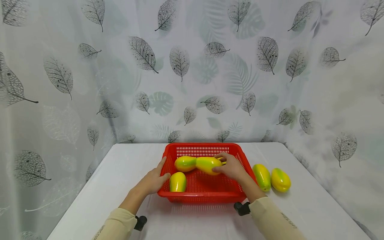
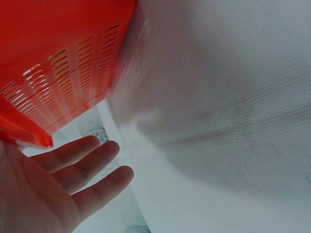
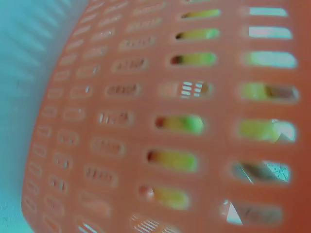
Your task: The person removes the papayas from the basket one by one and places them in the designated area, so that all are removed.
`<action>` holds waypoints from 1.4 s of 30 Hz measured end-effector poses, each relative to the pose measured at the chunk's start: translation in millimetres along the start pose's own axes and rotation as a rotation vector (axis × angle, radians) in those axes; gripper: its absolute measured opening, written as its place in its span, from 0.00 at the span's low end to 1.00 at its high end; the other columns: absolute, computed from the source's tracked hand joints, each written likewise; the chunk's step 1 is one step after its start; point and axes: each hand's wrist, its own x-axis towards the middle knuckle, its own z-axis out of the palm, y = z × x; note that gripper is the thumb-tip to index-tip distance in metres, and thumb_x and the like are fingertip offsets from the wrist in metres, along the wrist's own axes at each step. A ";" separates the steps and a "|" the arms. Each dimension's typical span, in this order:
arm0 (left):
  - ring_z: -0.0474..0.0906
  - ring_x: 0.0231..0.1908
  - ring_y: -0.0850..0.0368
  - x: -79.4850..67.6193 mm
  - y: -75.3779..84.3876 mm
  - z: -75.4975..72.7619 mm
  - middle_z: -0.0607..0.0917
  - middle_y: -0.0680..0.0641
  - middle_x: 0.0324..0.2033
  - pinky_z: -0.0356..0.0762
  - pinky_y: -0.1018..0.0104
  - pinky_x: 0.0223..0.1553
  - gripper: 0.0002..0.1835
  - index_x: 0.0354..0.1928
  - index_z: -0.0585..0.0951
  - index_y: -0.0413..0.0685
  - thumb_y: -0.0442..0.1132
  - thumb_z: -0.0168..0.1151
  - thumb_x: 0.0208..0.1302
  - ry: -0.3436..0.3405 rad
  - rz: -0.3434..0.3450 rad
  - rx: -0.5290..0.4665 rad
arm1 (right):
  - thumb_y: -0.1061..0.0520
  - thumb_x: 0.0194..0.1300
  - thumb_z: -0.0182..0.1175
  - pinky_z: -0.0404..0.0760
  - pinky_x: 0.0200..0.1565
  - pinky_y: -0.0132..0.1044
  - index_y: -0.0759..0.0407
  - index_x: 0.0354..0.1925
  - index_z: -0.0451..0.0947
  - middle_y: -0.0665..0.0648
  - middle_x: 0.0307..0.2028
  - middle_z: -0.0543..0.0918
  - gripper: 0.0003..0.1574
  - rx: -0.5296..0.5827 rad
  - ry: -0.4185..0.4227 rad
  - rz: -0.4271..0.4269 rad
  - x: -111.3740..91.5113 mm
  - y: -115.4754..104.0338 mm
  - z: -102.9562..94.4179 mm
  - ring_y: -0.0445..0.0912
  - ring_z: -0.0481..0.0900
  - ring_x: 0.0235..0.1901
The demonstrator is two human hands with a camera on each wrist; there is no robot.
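My right hand (image 1: 231, 166) reaches into the red plastic basket (image 1: 207, 194) and grips a yellow-green papaya (image 1: 207, 164), fingers over its right end and thumb at its lower side. Yellow also shows between those fingers; whether it is another fruit I cannot tell. A second papaya (image 1: 184, 163) touches the held one on the left, and a third (image 1: 178, 182) stands at the basket's front left. My left hand (image 1: 153, 180) holds the basket's left rim, thumb over the edge; in the left wrist view its other fingers (image 2: 87, 165) extend outside the wall.
Two more papayas (image 1: 262, 177) (image 1: 281, 180) lie side by side on the white table (image 1: 312, 213), right of the basket. A leaf-patterned curtain (image 1: 192, 73) closes off the back and sides. In the right wrist view, the slotted basket wall (image 3: 146, 107) covers the hand.
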 end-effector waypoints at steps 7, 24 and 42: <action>0.80 0.28 0.56 -0.8 -0.1 0.6 0.82 0.40 0.49 0.87 0.58 0.40 0.43 0.84 0.49 0.53 0.49 0.57 0.73 0.000 0.000 0.002 | 0.51 0.60 0.74 0.86 0.54 0.50 0.55 0.63 0.77 0.65 0.61 0.81 0.34 0.008 0.002 -0.009 -7.0 0.1 -14.3 0.57 0.81 0.56; 0.80 0.29 0.56 -0.9 1.5 -1.0 0.82 0.40 0.50 0.87 0.57 0.40 0.43 0.84 0.49 0.52 0.49 0.57 0.73 0.001 0.006 0.005 | 0.46 0.64 0.71 0.80 0.62 0.57 0.58 0.69 0.71 0.69 0.66 0.76 0.41 0.027 0.037 0.020 -17.2 4.2 -50.9 0.63 0.74 0.64; 0.80 0.30 0.56 0.2 0.8 -1.0 0.82 0.40 0.47 0.84 0.58 0.40 0.42 0.84 0.49 0.52 0.49 0.56 0.74 -0.001 0.009 0.038 | 0.41 0.67 0.67 0.75 0.65 0.62 0.58 0.77 0.61 0.72 0.73 0.66 0.49 0.076 0.121 0.115 -34.9 17.3 -95.0 0.65 0.77 0.62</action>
